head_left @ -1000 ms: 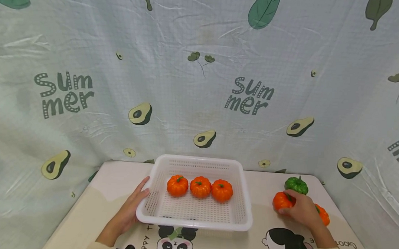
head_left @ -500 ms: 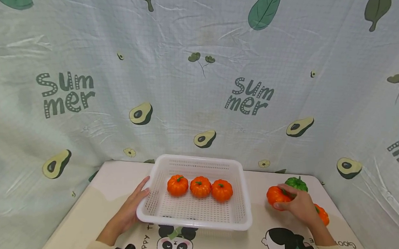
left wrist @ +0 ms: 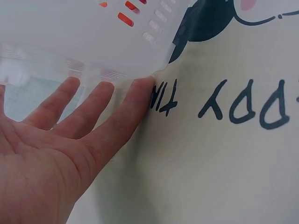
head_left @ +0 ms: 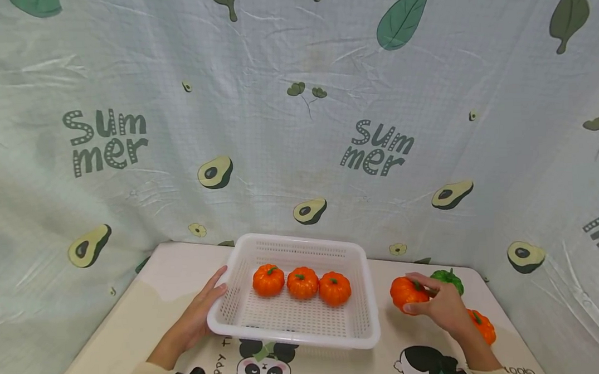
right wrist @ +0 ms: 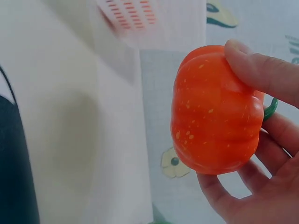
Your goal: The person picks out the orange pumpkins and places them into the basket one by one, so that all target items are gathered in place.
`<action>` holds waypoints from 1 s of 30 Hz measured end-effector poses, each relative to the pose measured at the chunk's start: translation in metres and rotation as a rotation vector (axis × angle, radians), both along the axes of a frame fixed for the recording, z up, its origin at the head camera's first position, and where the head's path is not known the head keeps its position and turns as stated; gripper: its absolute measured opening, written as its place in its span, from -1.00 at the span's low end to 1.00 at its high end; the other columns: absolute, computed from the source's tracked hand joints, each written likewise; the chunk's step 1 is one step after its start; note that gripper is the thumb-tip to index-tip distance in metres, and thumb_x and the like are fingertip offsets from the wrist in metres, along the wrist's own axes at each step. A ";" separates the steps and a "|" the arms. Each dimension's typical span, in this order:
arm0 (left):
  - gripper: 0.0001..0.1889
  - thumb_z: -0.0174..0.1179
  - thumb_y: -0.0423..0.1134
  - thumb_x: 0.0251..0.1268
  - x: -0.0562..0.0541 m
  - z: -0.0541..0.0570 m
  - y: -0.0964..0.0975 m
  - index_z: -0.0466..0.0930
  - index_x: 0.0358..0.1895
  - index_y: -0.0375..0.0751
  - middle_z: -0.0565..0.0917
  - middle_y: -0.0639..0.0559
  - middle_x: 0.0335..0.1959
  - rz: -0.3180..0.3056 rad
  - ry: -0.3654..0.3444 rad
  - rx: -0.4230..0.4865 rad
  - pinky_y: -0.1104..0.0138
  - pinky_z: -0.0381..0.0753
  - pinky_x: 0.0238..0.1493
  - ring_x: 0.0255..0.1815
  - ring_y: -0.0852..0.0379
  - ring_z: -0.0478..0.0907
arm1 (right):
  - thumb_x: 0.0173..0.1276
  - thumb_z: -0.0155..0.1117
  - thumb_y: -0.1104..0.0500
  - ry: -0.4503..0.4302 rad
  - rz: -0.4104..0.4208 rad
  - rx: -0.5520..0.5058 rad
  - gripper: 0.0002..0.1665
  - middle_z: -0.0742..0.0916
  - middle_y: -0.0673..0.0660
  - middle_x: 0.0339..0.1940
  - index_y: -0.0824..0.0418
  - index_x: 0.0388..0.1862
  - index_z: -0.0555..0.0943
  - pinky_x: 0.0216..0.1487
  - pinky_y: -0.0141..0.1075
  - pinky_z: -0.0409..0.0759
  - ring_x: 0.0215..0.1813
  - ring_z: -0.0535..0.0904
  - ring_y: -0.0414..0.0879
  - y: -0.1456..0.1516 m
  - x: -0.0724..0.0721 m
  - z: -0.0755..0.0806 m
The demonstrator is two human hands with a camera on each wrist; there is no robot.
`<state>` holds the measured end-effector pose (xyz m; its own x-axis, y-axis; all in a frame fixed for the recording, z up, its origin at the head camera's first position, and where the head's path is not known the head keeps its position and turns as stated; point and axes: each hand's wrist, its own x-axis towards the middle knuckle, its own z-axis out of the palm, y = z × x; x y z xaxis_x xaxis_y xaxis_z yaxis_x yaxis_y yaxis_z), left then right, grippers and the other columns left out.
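On the right, the right hand (head_left: 445,307) grips a pumpkin (head_left: 407,294). The left hand (head_left: 198,315), fingers straight and apart, touches the basket (head_left: 293,336) on its left side.

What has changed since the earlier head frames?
The right hand has carried its orange pumpkin leftward, toward the white basket. Nothing was let go. The left hand stays at the basket's side; the three pumpkins inside, green vegetable and other orange pumpkin stayed put.
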<state>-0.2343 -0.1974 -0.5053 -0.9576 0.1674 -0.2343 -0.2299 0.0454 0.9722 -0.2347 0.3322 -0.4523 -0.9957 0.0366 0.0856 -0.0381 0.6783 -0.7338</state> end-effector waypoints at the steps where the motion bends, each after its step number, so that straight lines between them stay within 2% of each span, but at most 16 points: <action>1: -0.27 -0.09 0.17 0.64 0.000 0.000 0.000 -0.19 0.71 0.34 -0.03 -0.25 0.73 -0.004 0.001 0.002 -0.26 0.67 0.10 0.53 -0.47 0.26 | -0.03 0.76 0.05 0.007 0.002 0.000 -0.18 0.73 0.16 0.34 0.11 0.29 0.70 0.37 0.09 0.59 0.27 0.60 -0.23 -0.001 0.000 0.001; 4: -0.29 -0.11 0.17 0.65 0.000 0.000 -0.001 -0.19 0.71 0.35 -0.03 -0.26 0.73 -0.005 -0.005 0.014 -0.26 0.67 0.10 0.53 -0.45 0.26 | -0.02 0.76 0.05 0.024 0.014 -0.003 -0.19 0.74 0.14 0.32 0.09 0.28 0.71 0.36 0.09 0.60 0.12 0.48 -0.57 -0.004 0.000 0.004; 6: -0.29 -0.11 0.16 0.65 -0.001 -0.001 -0.001 -0.18 0.71 0.36 -0.03 -0.25 0.73 0.001 -0.009 0.012 -0.26 0.67 0.10 0.54 -0.46 0.25 | -0.02 0.76 0.06 0.035 0.026 -0.007 -0.20 0.75 0.14 0.31 0.09 0.28 0.71 0.35 0.07 0.62 0.08 0.43 -0.65 -0.006 0.000 0.006; 8: -0.29 -0.10 0.16 0.64 -0.001 -0.001 -0.001 -0.17 0.71 0.35 -0.04 -0.25 0.73 0.006 -0.010 0.006 -0.27 0.67 0.10 0.55 -0.47 0.23 | -0.02 0.76 0.05 0.044 0.037 0.002 -0.21 0.75 0.13 0.31 0.08 0.27 0.72 0.32 -0.02 0.66 0.11 0.49 -0.59 -0.009 -0.001 0.009; 13: -0.28 -0.10 0.17 0.64 -0.002 -0.002 -0.002 -0.18 0.71 0.34 -0.03 -0.26 0.73 0.005 -0.010 0.002 -0.27 0.67 0.09 0.54 -0.48 0.24 | 0.00 0.75 0.03 0.061 0.081 0.018 -0.22 0.73 0.13 0.33 0.05 0.28 0.71 0.19 -0.40 0.63 0.25 0.63 -0.21 -0.016 -0.001 0.016; 15: -0.29 -0.11 0.16 0.65 -0.002 -0.002 -0.003 -0.18 0.71 0.35 -0.04 -0.26 0.73 0.000 -0.012 0.008 -0.26 0.67 0.09 0.54 -0.47 0.25 | 0.01 0.74 0.03 0.069 0.103 0.009 -0.22 0.73 0.15 0.34 0.05 0.28 0.71 0.16 -0.47 0.58 0.25 0.64 -0.20 -0.018 -0.001 0.019; 19: -0.30 -0.11 0.16 0.65 -0.001 -0.001 -0.004 -0.18 0.70 0.38 -0.05 -0.24 0.73 -0.001 -0.020 0.014 -0.25 0.67 0.09 0.54 -0.45 0.25 | 0.01 0.74 0.04 0.089 0.152 -0.004 -0.24 0.74 0.16 0.32 0.07 0.26 0.72 0.17 -0.47 0.57 0.24 0.64 -0.27 -0.024 -0.003 0.021; 26: -0.29 -0.11 0.16 0.65 0.000 0.000 -0.001 -0.18 0.71 0.37 -0.06 -0.26 0.73 -0.001 -0.022 0.004 -0.23 0.68 0.07 0.54 -0.47 0.24 | 0.01 0.73 0.09 0.098 0.229 -0.017 -0.26 0.75 0.16 0.30 0.10 0.24 0.73 0.26 -0.19 0.66 0.27 0.66 0.00 -0.034 -0.007 0.026; 28: -0.29 -0.10 0.17 0.65 0.000 0.001 -0.001 -0.17 0.71 0.37 -0.05 -0.26 0.73 0.000 -0.021 0.005 -0.22 0.68 0.06 0.53 -0.46 0.25 | 0.00 0.73 0.12 0.108 0.258 -0.036 -0.26 0.75 0.19 0.29 0.13 0.23 0.73 0.24 -0.20 0.67 0.24 0.67 -0.04 -0.038 -0.008 0.028; 30: -0.29 -0.11 0.17 0.65 0.000 0.001 -0.001 -0.17 0.71 0.36 -0.04 -0.26 0.73 -0.001 -0.016 0.004 -0.22 0.68 0.07 0.53 -0.45 0.25 | 0.00 0.73 0.15 0.115 0.296 -0.055 -0.26 0.74 0.23 0.29 0.16 0.24 0.72 0.22 -0.30 0.66 0.21 0.68 -0.13 -0.041 -0.009 0.030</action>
<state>-0.2345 -0.1981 -0.5041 -0.9537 0.1691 -0.2486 -0.2451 0.0420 0.9686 -0.2441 0.2913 -0.4227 -0.9478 -0.2451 0.2040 -0.3123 0.5847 -0.7487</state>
